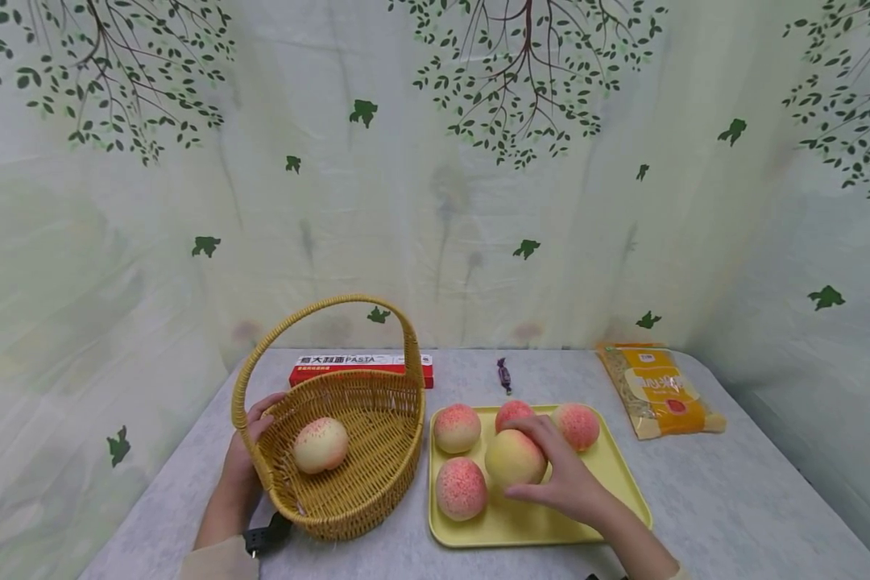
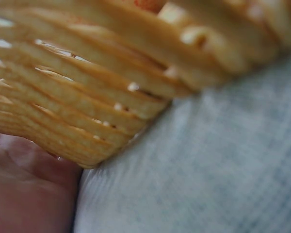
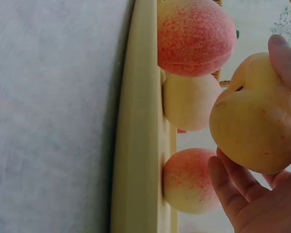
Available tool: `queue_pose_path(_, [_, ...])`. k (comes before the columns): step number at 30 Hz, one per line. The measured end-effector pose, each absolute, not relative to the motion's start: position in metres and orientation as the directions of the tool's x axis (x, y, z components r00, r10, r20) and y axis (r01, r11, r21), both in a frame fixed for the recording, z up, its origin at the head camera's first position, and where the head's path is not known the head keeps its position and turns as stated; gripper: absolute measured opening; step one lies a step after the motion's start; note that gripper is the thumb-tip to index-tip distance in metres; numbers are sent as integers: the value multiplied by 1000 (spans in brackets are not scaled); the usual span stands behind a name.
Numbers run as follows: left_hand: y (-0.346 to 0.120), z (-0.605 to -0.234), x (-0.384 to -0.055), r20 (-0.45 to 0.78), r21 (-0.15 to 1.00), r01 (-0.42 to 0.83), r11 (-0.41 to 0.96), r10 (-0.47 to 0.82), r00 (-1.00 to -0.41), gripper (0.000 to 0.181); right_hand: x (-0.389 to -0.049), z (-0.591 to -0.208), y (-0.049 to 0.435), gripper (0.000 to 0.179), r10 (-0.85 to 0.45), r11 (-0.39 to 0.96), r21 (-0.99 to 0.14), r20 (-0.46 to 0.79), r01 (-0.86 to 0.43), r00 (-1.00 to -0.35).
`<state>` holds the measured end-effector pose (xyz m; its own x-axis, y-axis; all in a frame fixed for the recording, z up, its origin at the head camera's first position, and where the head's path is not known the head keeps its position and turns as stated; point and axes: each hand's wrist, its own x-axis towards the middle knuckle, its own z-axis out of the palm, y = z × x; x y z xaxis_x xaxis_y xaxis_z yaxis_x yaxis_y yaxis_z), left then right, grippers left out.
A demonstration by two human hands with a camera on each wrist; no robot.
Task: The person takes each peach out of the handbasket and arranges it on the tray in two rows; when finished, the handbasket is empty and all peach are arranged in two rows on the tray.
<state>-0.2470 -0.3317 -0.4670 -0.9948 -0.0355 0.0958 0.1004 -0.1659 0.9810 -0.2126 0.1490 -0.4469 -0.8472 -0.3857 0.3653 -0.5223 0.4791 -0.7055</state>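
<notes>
A wicker basket with a tall arched handle stands on the left, with one pale pink-speckled peach inside. My left hand holds the basket's left side, fingers at the rim; up close in the left wrist view, the palm lies against the woven wall. Over the yellow tray my right hand grips a yellowish peach between thumb and fingers. The right wrist view shows this peach raised beside the tray's other peaches. Several pink peaches, such as the front-left one, sit on the tray.
Behind the basket lies a red and white pasta box. A small purple wrapped candy is beyond the tray, and a yellow-orange food bag lies at the back right. A leaf-patterned curtain hangs behind the table.
</notes>
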Motion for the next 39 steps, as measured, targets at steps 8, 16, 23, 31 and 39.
queue_pose_path(8, [-333,-470,-248,102,978,106,-182,-33,-994,39,-210,-451,156,77,-365,548,-699,293,-458,-884])
queue_pose_path(16, [-330,-469,-251,47,989,54,-136,-53,-997,44,-209,-456,163,80,-350,612,-698,183,-372,-919])
queue_pose_path(23, [-329,-466,-249,32,991,40,-125,-66,-997,46,-212,-463,168,81,-373,625,-683,163,-377,-913])
queue_pose_path(31, [-327,-459,-245,28,990,36,-134,-63,-998,46,-211,-462,169,83,-377,623,-685,161,-378,-912])
queue_pose_path(39, [-327,-458,-244,15,990,24,-136,-66,-998,45,-210,-464,170,85,-422,634,-632,200,-446,-884])
